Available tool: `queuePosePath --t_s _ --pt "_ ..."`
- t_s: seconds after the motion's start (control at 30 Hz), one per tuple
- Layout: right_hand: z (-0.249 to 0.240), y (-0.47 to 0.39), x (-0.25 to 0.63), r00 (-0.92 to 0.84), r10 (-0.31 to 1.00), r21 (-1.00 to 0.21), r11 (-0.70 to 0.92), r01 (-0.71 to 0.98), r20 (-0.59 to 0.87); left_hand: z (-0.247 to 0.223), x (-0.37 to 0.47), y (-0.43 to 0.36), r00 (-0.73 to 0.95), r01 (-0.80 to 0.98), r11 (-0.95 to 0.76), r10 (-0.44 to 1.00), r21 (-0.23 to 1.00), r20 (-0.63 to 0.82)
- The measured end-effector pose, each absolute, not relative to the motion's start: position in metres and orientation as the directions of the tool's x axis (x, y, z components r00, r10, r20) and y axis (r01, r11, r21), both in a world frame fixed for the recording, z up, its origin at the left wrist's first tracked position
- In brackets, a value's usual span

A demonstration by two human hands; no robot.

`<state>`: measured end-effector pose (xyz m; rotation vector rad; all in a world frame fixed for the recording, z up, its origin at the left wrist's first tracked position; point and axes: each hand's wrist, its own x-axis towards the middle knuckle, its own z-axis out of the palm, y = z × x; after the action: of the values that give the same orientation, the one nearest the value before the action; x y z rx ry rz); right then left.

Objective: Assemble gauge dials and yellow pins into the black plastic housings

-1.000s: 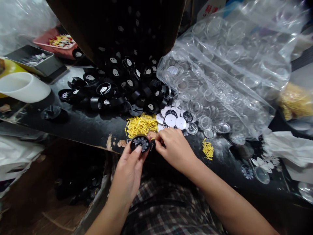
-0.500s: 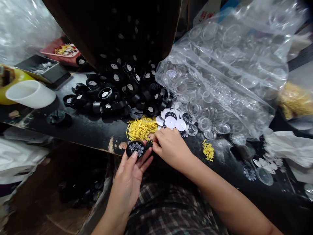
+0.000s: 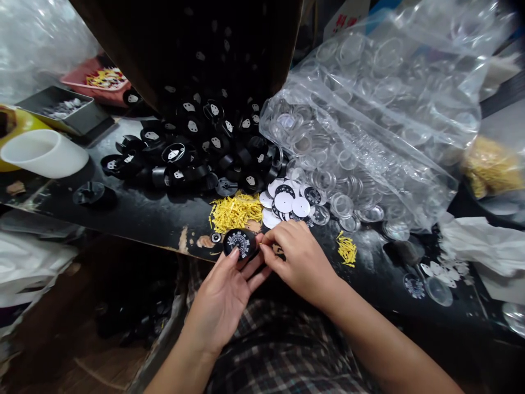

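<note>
Scuffed black worktable (image 3: 135, 216) (chipped edge), brightly lit.

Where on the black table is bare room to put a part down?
Bare table lies between the black housings and the front edge, left of the yellow pins. Around the white discs and clear lenses it is crowded.

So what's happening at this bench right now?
A person's left hand holds a round black gauge dial at the table edge, while the right hand pinches at the dial's side. Behind lie yellow needles, white dial discs, black housings and a bag of clear lenses.
</note>
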<state>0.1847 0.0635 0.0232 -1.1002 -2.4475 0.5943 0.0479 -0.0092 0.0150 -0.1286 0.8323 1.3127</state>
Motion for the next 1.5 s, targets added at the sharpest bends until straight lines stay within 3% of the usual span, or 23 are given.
queuePosePath --t_s 0.23,0.37,0.47,0.6,0.83,1.13,1.3,1.4,1.5 --pt "0.025 0.061 0.187 -0.613 0.773 -0.493 0.601 0.629 0.160 0.014 0.056 -0.008 -0.238 -0.766 0.141 0.844 0.628 -0.480" --pt "0.034 0.060 0.189 -0.594 0.794 -0.725 0.485 0.489 0.131 0.011 0.057 -0.005 -0.357 -0.653 0.128 0.817 0.746 -0.452" --pt "0.038 0.058 0.188 -0.578 0.810 -0.799 0.410 0.440 0.098 0.006 0.060 -0.002 -0.337 -0.610 0.197 0.813 0.768 -0.476" --pt "0.039 0.057 0.187 -0.555 0.831 -0.763 0.389 0.516 0.048 0.004 0.067 -0.004 -0.298 -0.528 0.208 0.863 0.824 -0.408" --pt "0.041 0.055 0.189 -0.550 0.834 -0.772 0.379 0.510 0.046 0.012 0.067 -0.007 -0.337 -0.457 0.194 0.865 0.868 -0.371" --pt "0.044 0.043 0.186 -0.530 0.848 -0.767 0.341 0.544 0.001 0.023 0.063 -0.011 -0.450 -0.157 0.200 0.857 0.967 -0.251" --pt "0.043 0.046 0.187 -0.534 0.846 -0.731 0.369 0.573 0.009 0.017 0.058 -0.010 -0.354 -0.260 0.252 0.873 0.932 -0.335" --pt "0.042 0.051 0.189 -0.576 0.805 -0.678 0.502 0.537 0.140 0.012 0.056 -0.010 -0.275 -0.431 0.272 0.869 0.861 -0.412" --pt "0.041 0.055 0.190 -0.644 0.732 -0.556 0.638 0.533 0.222 0.006 0.054 -0.014 -0.262 -0.475 0.284 0.858 0.833 -0.442"
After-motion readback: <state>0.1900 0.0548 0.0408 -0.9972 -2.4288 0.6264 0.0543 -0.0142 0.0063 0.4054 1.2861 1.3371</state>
